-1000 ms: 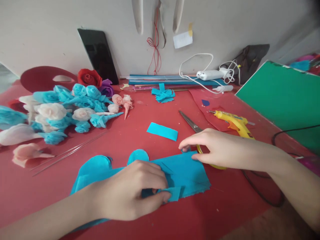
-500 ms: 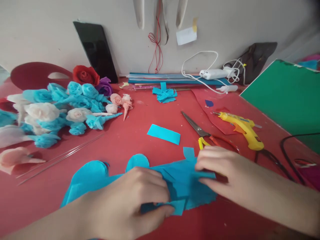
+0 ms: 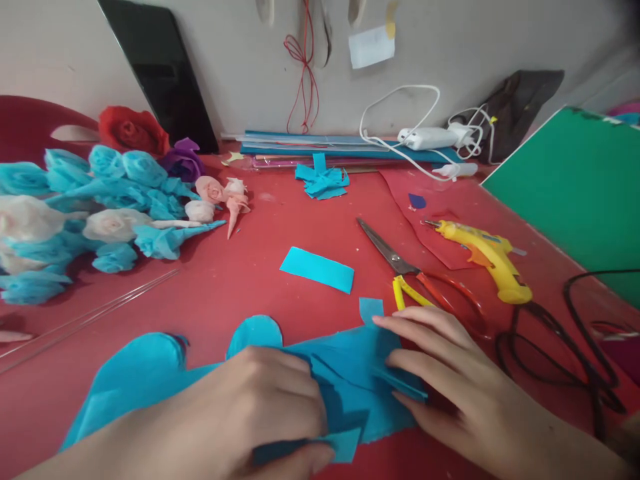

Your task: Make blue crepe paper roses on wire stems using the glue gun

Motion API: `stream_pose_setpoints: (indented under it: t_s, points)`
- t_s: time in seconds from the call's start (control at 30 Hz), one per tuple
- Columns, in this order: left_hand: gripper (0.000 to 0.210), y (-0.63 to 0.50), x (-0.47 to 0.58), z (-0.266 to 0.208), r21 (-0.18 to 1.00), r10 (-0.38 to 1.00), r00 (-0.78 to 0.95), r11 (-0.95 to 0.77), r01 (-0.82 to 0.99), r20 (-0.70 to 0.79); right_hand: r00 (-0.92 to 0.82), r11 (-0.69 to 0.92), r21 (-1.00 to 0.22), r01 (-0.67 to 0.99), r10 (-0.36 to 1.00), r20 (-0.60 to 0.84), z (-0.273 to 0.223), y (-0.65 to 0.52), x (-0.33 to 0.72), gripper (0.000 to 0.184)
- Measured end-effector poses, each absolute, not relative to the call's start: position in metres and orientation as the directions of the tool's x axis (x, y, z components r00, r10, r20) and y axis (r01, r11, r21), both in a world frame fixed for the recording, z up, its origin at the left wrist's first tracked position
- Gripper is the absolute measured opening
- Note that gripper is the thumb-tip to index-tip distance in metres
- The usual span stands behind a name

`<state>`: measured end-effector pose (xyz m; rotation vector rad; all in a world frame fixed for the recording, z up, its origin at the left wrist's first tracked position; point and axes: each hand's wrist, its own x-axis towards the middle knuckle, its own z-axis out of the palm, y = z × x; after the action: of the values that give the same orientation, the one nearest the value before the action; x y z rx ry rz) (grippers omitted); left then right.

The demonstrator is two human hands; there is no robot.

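Observation:
Blue crepe paper lies spread in front of me, with rounded cut pieces at its left. My left hand is closed over it, and a small blue paper strip sticks out from between its thumb and fingers. Over the paper's right part, my right hand rests with its fingers apart. A folded blue strip lies loose by its fingertips. Just above them is a small blue square. Scissors with red and yellow handles lie beyond the right hand.
A blue rectangle lies mid-table, with a pile of blue strips behind it. Paper roses and thin wires are at left. A yellow glue gun, its black cord and a green board are at right.
My right hand has let go of the folded strip and spread its fingers over the paper. My left hand keeps its grip. The view has shifted slightly, moving the roses further left.

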<state>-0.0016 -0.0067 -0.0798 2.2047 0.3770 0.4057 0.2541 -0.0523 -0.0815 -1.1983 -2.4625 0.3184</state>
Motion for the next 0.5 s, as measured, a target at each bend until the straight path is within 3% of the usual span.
stream_pose_setpoints:
  t_s: [0.5]
  points:
    - [0.016, -0.0081, -0.0042, -0.0825, 0.798, 0.389, 0.912, -0.586, 0.138, 0.128, -0.511, 0.588, -0.304, 0.75, 0.806, 0.299, -0.0848, -0.048, 0.2516, 0.025]
